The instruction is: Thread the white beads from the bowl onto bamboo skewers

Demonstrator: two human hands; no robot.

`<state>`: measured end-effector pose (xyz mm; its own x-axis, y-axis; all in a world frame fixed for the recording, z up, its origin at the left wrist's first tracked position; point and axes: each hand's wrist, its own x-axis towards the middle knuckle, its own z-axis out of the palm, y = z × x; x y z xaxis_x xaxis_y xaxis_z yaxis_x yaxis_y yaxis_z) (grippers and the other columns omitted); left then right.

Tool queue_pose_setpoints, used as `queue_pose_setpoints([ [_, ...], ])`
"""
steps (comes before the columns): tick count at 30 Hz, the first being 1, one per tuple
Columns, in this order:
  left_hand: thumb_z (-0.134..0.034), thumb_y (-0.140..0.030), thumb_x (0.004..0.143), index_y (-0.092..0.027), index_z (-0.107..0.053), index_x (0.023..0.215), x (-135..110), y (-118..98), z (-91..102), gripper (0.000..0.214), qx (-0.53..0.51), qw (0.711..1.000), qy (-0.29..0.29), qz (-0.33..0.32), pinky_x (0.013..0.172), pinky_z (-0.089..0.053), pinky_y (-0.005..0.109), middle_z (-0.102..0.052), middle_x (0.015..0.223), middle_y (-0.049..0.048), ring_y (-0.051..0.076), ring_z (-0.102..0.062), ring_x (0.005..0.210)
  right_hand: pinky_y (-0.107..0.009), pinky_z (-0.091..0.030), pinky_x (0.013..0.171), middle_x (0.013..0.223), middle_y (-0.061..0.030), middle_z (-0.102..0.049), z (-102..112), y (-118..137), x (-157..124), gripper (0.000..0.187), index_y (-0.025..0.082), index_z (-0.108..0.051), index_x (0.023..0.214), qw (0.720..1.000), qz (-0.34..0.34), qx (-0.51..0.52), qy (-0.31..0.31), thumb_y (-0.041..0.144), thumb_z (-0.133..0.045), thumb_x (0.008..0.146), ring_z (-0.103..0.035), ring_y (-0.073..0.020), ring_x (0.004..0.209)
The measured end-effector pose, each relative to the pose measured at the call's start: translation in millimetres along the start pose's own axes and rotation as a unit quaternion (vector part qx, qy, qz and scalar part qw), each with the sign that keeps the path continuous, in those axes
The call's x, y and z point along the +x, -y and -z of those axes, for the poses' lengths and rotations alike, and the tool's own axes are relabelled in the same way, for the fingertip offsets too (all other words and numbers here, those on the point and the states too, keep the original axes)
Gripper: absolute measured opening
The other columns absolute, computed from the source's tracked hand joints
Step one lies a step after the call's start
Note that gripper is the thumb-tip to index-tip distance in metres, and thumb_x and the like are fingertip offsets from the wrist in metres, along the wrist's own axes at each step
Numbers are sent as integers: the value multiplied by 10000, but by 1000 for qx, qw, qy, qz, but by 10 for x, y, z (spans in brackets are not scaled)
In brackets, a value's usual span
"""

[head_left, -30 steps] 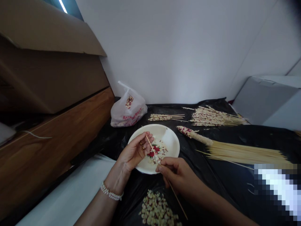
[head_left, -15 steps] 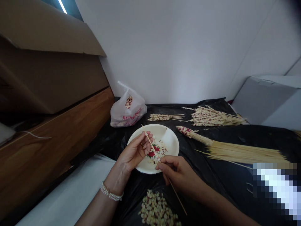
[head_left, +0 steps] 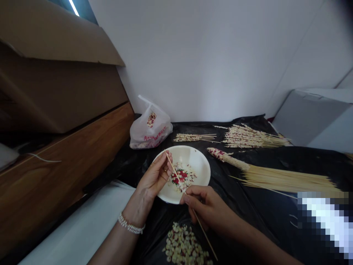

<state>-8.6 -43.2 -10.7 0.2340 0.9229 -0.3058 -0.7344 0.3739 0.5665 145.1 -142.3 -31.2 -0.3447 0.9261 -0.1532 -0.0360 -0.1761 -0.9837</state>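
My right hand (head_left: pixel 202 202) pinches a thin wooden skewer (head_left: pixel 204 233), which slants from lower right to upper left. Several pale, pinkish pieces (head_left: pixel 182 187) are threaded on it just above my right fingertips. My left hand (head_left: pixel 157 171), with a beaded bracelet on the wrist, has its fingers closed around the skewer near its upper tip. Beneath both hands is a white bowl (head_left: pixel 202 162) with a red and green pattern, holding loose cream and dark red kernel-like pieces (head_left: pixel 191 175). A heap of larger yellowish pieces (head_left: pixel 183 244) lies in front of the bowl.
Behind the bowl stand a white plastic bag (head_left: pixel 150 129) and a small row of filled skewers (head_left: pixel 187 137). To the right lie more filled skewers (head_left: pixel 242 136) and a bundle of bare skewers (head_left: pixel 286 176) on black plastic sheeting (head_left: pixel 234 224). A cardboard box (head_left: pixel 60 88) stands left.
My left hand has shifted slightly left and toward the skewer's tip. The white piece by its fingertips no longer shows there. My right hand has moved slightly down and left.
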Motion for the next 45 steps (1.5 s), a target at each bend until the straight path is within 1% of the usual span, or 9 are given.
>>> queue_pose_setpoints([
  [4, -548, -32, 877, -121, -682, 909, 23, 13, 24, 164, 2, 1000, -6, -15, 591, -550, 145, -703, 811, 40, 83, -668, 659, -164, -250, 326, 465, 69, -518, -13, -29, 7, 228, 168, -591, 797, 1000, -4, 18, 10, 372, -547, 890, -347, -41, 303],
  [8, -558, -33, 871, -118, -673, 910, 20, 25, 13, 149, -4, 1000, -15, -16, 582, -548, 140, -701, 811, 39, 83, -667, 655, -165, -260, 345, 466, 66, -516, -23, -35, 8, 214, 169, -588, 795, 1000, 1, -3, 2, 350, -534, 897, -365, -46, 321],
  [13, -534, -45, 890, -111, -659, 914, -26, -31, -68, 144, -43, 997, -59, -22, 597, -547, 123, -683, 755, 23, 60, -650, 609, -168, -262, 365, 481, 58, -515, -48, -35, -17, 190, 162, -596, 790, 999, 1, -48, -11, 306, -532, 896, -379, -47, 343],
  [16, -500, -45, 909, -110, -651, 927, -24, -66, -79, 165, -67, 995, -72, -26, 598, -547, 120, -694, 760, 30, 59, -654, 602, -170, -262, 371, 481, 59, -522, -53, -41, -22, 189, 162, -602, 803, 999, -6, -46, -8, 314, -535, 892, -378, -48, 345],
  [20, -525, -43, 895, -113, -652, 959, 20, -72, -17, 159, -58, 997, -57, -17, 544, -551, 144, -706, 749, 41, 84, -663, 585, -175, -265, 362, 470, 69, -521, -48, -47, -9, 227, 166, -596, 812, 1000, -23, -15, 2, 382, -555, 870, -373, -55, 333],
  [26, -559, -8, 855, -113, -663, 969, 78, -73, 82, 187, -33, 998, -36, -38, 607, -570, 157, -723, 816, 58, 98, -687, 667, -177, -255, 356, 452, 66, -527, -51, -44, -6, 269, 163, -605, 808, 1000, -22, 9, 11, 427, -576, 853, -369, -50, 309],
  [34, -590, 31, 814, -97, -692, 926, 68, -77, 64, 198, 4, 997, -38, -67, 636, -563, 146, -732, 867, 81, 105, -692, 722, -172, -227, 313, 452, 73, -539, -46, -71, -5, 334, 168, -606, 838, 998, -29, 52, 36, 498, -560, 852, -358, -45, 268],
  [38, -589, 27, 815, -98, -699, 976, 55, -90, 59, 232, 36, 996, -30, -78, 613, -560, 140, -734, 865, 81, 102, -690, 706, -170, -231, 317, 437, 72, -520, -40, -49, -12, 314, 165, -608, 806, 999, -28, 34, 22, 473, -563, 852, -352, -48, 285],
  [45, -591, 21, 812, -94, -702, 944, 63, -145, 82, 207, 49, 997, -25, -53, 597, -553, 136, -731, 814, 73, 92, -681, 665, -188, -239, 379, 423, 74, -482, -56, -43, -20, 201, 169, -616, 779, 1000, -12, -2, -7, 341, -554, 865, -334, -55, 334],
])
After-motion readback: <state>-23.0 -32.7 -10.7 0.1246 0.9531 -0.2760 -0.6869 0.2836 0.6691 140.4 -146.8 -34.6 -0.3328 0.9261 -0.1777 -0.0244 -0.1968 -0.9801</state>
